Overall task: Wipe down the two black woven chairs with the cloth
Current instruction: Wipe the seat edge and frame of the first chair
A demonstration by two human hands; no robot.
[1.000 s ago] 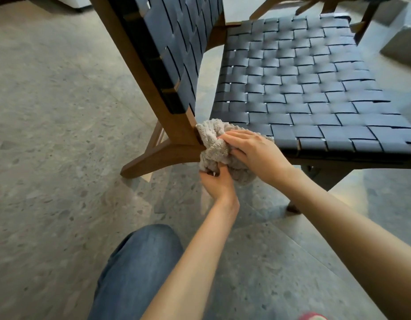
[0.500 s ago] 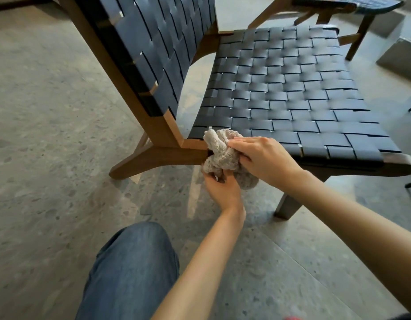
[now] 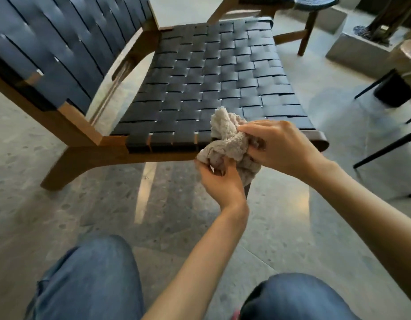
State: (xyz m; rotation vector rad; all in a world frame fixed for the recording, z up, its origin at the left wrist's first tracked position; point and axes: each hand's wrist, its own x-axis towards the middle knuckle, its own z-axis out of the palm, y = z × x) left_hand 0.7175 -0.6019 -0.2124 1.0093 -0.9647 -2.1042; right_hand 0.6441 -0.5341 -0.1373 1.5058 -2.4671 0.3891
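A black woven chair point(image 3: 206, 75) with a brown wooden frame stands in front of me, its backrest at the left. A crumpled grey cloth point(image 3: 227, 137) is bunched at the seat's near edge, toward the right. My left hand point(image 3: 219, 181) grips the cloth from below. From the right, my right hand point(image 3: 280, 146) holds the cloth's upper part, fingers curled into it. The second black woven chair point(image 3: 299, 1) shows only partly at the top edge.
Polished grey stone floor point(image 3: 61, 215) lies all around. A grey concrete block point(image 3: 356, 47) sits at the top right. Thin black metal legs point(image 3: 384, 148) of other furniture stand at the right. My knees in blue jeans point(image 3: 89, 280) fill the bottom.
Both hands and the cloth have moved right along the seat's near edge, away from the backrest joint. The view has shifted, so the chair looks closer and further left.
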